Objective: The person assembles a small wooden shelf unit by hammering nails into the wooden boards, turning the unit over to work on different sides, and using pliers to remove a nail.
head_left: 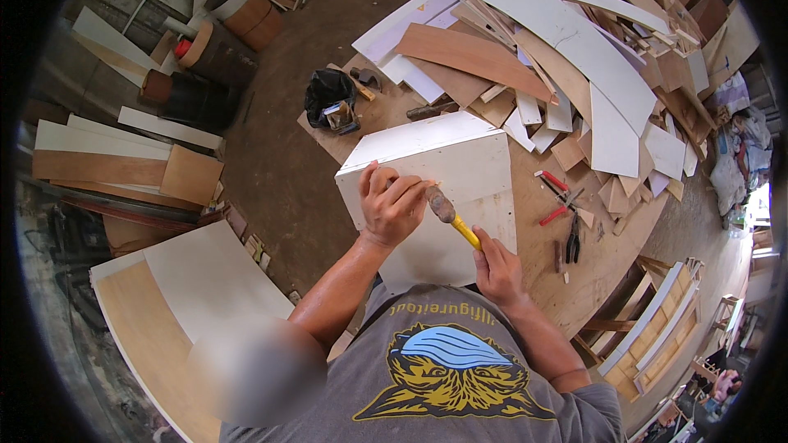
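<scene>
My right hand [497, 269] is wrapped round the yellow handle of a hammer [465, 232]. The hammer's worn head rests at or just above a white wooden box-like panel piece [472, 168], close to my left fingertips. My left hand [394, 207] lies over the same piece with its fingers curled and pinched together; whatever is between the fingertips is too small to make out. The white piece stands against the front of my shirt, its angled upper face [419, 138] turned away from me.
Red-handled pincers [554, 197] and black-handled pliers [573, 239] lie on the wooden table [538, 279] to the right. A black bag [328, 92] sits at the far left corner. Wood offcuts [566, 49] pile up at the back right. A large curved panel [197, 287] leans at the left.
</scene>
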Demonstrator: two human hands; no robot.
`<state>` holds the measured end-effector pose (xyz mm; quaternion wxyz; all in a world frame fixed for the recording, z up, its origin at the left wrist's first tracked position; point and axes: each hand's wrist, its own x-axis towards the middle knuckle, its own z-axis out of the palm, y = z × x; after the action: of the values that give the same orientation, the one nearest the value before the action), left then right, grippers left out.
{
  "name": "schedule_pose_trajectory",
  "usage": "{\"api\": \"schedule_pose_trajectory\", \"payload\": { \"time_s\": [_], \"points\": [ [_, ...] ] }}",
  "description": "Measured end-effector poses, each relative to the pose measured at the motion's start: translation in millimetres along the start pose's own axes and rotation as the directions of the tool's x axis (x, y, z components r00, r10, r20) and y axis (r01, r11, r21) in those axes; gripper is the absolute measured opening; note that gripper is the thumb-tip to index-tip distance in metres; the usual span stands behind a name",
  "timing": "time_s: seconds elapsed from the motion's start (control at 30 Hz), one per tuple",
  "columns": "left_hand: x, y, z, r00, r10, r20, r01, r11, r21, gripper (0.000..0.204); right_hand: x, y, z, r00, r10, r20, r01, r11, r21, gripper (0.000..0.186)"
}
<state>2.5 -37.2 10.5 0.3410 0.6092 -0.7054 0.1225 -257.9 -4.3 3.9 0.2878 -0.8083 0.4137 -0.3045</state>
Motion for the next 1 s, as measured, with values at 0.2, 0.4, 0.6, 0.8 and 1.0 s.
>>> {"api": "schedule_pose_trajectory", "payload": {
  "time_s": [0.2, 0.4, 0.6, 0.8, 1.0],
  "points": [
    [-1, 0, 2, 1.000, -0.002, -0.011, 0.002, 1.000, -0.005, 0.018, 2, -4, -3, 0.999, -0.048, 0.004, 0.049, 0.996, -0.071, 0.046],
    [3, 3, -2, 1.000, -0.006, 0.008, 0.006, 1.000, -0.003, 0.018, 2, -7, -3, 0.998, -0.061, -0.002, 0.061, 0.998, -0.024, 0.044],
    [0, 0, 1, 1.000, 0.003, -0.011, -0.002, 1.000, 0.012, 0.016, 0, -4, 0, 0.999, -0.044, -0.025, 0.042, 0.998, -0.045, 0.048],
    [1, 2, 0, 1.000, -0.014, -0.005, 0.014, 1.000, -0.019, 0.018, 3, -8, -4, 0.999, -0.036, -0.023, 0.033, 0.992, -0.124, 0.052],
    [0, 1, 1, 1.000, -0.006, -0.003, 0.006, 1.000, -0.021, 0.019, -3, -13, -14, 0.998, -0.067, 0.004, 0.067, 0.994, -0.088, 0.049]
  ]
}}
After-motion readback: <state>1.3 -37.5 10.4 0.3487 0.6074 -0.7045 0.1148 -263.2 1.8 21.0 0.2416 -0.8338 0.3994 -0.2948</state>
